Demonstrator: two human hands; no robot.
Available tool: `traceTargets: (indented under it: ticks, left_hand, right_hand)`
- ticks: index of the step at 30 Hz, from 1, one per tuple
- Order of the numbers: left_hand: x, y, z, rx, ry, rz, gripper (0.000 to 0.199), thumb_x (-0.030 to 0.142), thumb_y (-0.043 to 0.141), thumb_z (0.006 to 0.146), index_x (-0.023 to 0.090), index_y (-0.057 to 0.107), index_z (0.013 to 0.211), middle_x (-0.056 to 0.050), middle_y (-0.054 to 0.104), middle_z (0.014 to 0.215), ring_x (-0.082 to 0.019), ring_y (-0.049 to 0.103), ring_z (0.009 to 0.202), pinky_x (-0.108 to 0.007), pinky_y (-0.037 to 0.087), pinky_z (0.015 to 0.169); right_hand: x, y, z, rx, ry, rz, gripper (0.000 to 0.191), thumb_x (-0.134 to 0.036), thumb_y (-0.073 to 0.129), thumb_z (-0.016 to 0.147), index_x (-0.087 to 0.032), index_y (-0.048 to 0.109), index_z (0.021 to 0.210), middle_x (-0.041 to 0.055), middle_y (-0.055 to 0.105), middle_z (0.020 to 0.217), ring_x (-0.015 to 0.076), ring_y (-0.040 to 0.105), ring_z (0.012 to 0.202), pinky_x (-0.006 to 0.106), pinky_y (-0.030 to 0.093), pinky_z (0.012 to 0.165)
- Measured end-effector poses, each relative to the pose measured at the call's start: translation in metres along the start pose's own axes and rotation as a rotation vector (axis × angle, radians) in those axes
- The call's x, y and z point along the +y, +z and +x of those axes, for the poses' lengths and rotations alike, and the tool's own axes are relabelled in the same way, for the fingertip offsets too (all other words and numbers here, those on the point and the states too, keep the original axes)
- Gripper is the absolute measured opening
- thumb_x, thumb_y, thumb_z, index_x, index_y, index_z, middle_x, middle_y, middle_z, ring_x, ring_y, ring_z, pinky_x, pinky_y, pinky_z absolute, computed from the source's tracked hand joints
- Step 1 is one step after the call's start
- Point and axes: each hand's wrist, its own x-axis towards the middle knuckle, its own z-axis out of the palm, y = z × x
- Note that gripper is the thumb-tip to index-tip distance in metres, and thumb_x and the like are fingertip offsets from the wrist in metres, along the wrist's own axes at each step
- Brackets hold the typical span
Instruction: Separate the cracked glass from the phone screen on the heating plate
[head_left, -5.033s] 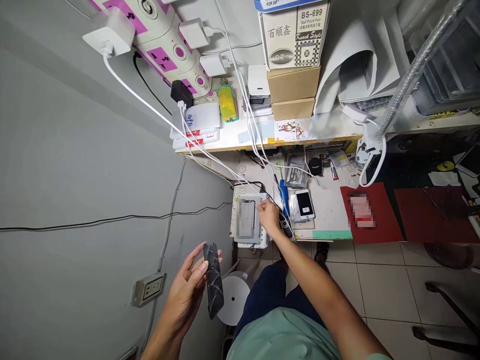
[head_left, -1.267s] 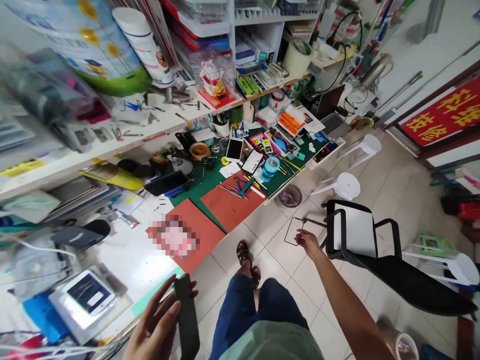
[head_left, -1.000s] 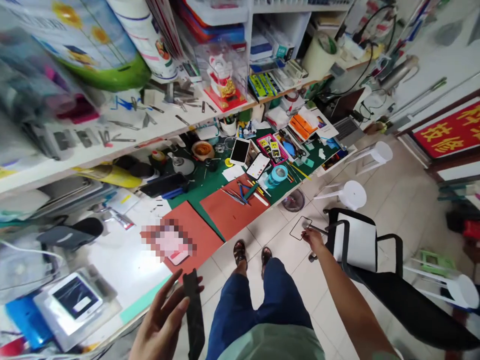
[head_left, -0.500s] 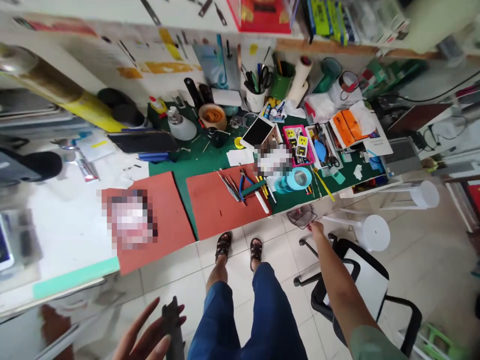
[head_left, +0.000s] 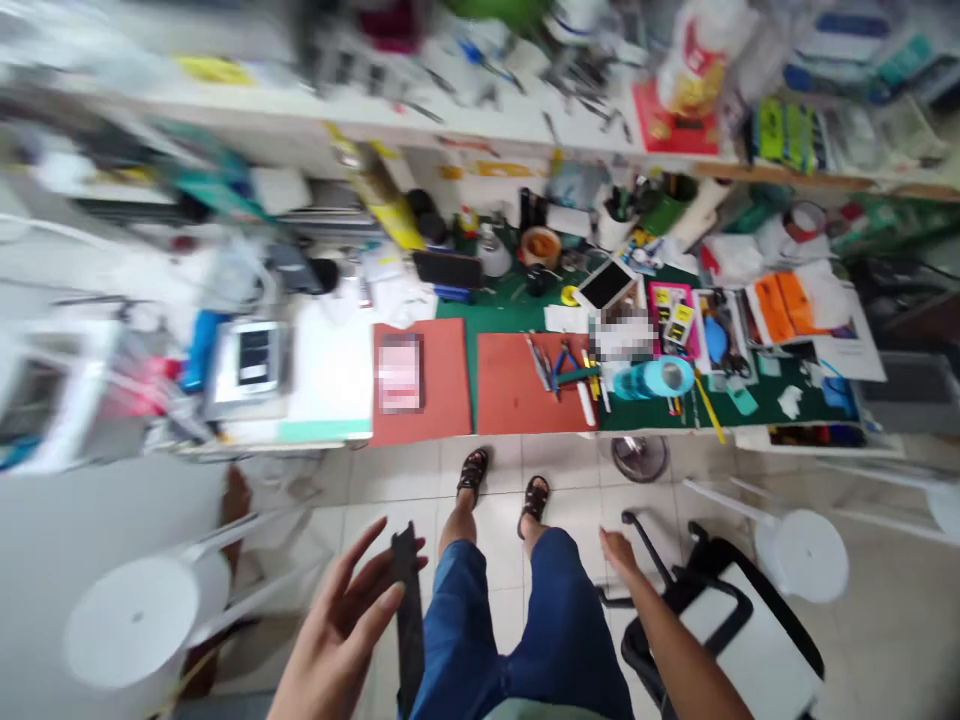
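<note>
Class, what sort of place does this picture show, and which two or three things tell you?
Probably a small electronics repair workshop, judging by blue pliers and slim tools on a reddish mat, plus a white device with a dark screen farther left.

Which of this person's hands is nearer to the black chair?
Right. The right hand is close to the black chair; the left hand, holding a dark flat object, is farther off, across the person's legs.
</note>
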Motion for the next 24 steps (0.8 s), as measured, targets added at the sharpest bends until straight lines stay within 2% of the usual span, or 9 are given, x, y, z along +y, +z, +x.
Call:
traceTargets:
  ticks: [3,6,10,14,15,17,19,22,24]
  left_hand:
    - [0.013,-0.020,0.000,-0.001,0.109,-0.085,0.100,0.062,0.092,0.076,0.030,0.051,0.161,-0.016,0.076,0.137,-0.040,0.070,0.133,-0.050,0.058,0.114]
    - [0.026,-0.046,0.012,-0.014,0.169,-0.140,0.098,0.062,0.091,0.078,0.030,0.050,0.161,-0.016,0.074,0.139,-0.038,0.068,0.135,-0.049,0.054,0.117]
    - [0.049,-0.084,0.039,-0.066,0.230,-0.220,0.093,0.059,0.091,0.081,0.033,0.050,0.160,-0.013,0.073,0.141,-0.036,0.066,0.138,-0.047,0.052,0.117]
    - [0.083,-0.118,0.070,-0.216,0.234,-0.393,0.090,0.050,0.095,0.078,0.030,0.055,0.156,-0.014,0.077,0.135,-0.038,0.071,0.131,-0.050,0.055,0.114]
    - [0.092,-0.126,0.078,-0.262,0.233,-0.444,0.089,0.047,0.096,0.077,0.029,0.056,0.155,-0.014,0.077,0.134,-0.037,0.072,0.129,-0.051,0.055,0.114]
    - [0.106,-0.142,0.091,-0.345,0.228,-0.519,0.086,0.042,0.096,0.077,0.027,0.059,0.153,-0.014,0.078,0.134,-0.036,0.074,0.126,-0.050,0.054,0.115]
    - [0.116,-0.159,0.102,-0.404,0.217,-0.554,0.083,0.040,0.096,0.079,0.027,0.060,0.153,-0.014,0.077,0.136,-0.035,0.074,0.127,-0.049,0.053,0.117]
    - [0.122,-0.180,0.116,-0.456,0.198,-0.568,0.085,0.043,0.094,0.081,0.028,0.057,0.155,-0.015,0.074,0.143,-0.036,0.071,0.133,-0.051,0.052,0.119]
    - [0.124,-0.190,0.125,-0.487,0.187,-0.583,0.088,0.044,0.094,0.081,0.029,0.055,0.158,-0.016,0.072,0.146,-0.038,0.069,0.137,-0.054,0.049,0.122]
  right_hand:
    - [-0.024,0.023,-0.054,-0.168,-0.110,-0.186,0.042,-0.043,0.072,0.105,-0.020,0.065,0.139,0.0102,0.067,0.139,0.0254,0.070,0.119,0.047,0.062,0.100]
    - [-0.056,0.030,-0.084,-0.259,-0.188,-0.303,0.041,-0.042,0.073,0.104,-0.021,0.066,0.138,0.0097,0.067,0.139,0.0252,0.070,0.120,0.046,0.062,0.100]
    - [-0.130,0.023,-0.108,-0.269,-0.290,-0.266,0.036,-0.043,0.072,0.105,-0.019,0.069,0.131,0.0088,0.071,0.131,0.0234,0.072,0.114,0.046,0.062,0.099]
    - [-0.229,0.030,-0.163,-0.228,-0.498,-0.010,0.035,-0.053,0.061,0.109,-0.022,0.075,0.120,0.0080,0.078,0.115,0.0230,0.075,0.109,0.040,0.059,0.102]
    - [-0.254,0.037,-0.183,-0.216,-0.556,0.066,0.041,-0.057,0.057,0.110,-0.023,0.074,0.124,0.0083,0.079,0.115,0.0238,0.075,0.110,0.039,0.059,0.103]
    - [-0.302,0.054,-0.228,-0.193,-0.656,0.200,0.052,-0.063,0.053,0.109,-0.026,0.066,0.144,0.0090,0.077,0.128,0.0247,0.074,0.118,0.039,0.058,0.106]
    - [-0.344,0.075,-0.272,-0.154,-0.720,0.295,0.060,-0.064,0.058,0.106,-0.028,0.057,0.154,0.0091,0.073,0.141,0.0250,0.071,0.126,0.041,0.056,0.110]
    - [-0.394,0.104,-0.321,0.045,-0.809,0.448,0.069,-0.062,0.073,0.097,-0.026,0.056,0.154,0.0137,0.071,0.143,0.0300,0.071,0.126,0.047,0.058,0.109]
    - [-0.419,0.119,-0.339,0.182,-0.842,0.463,0.076,-0.060,0.080,0.092,-0.024,0.055,0.155,0.0158,0.070,0.144,0.0326,0.070,0.127,0.050,0.059,0.108]
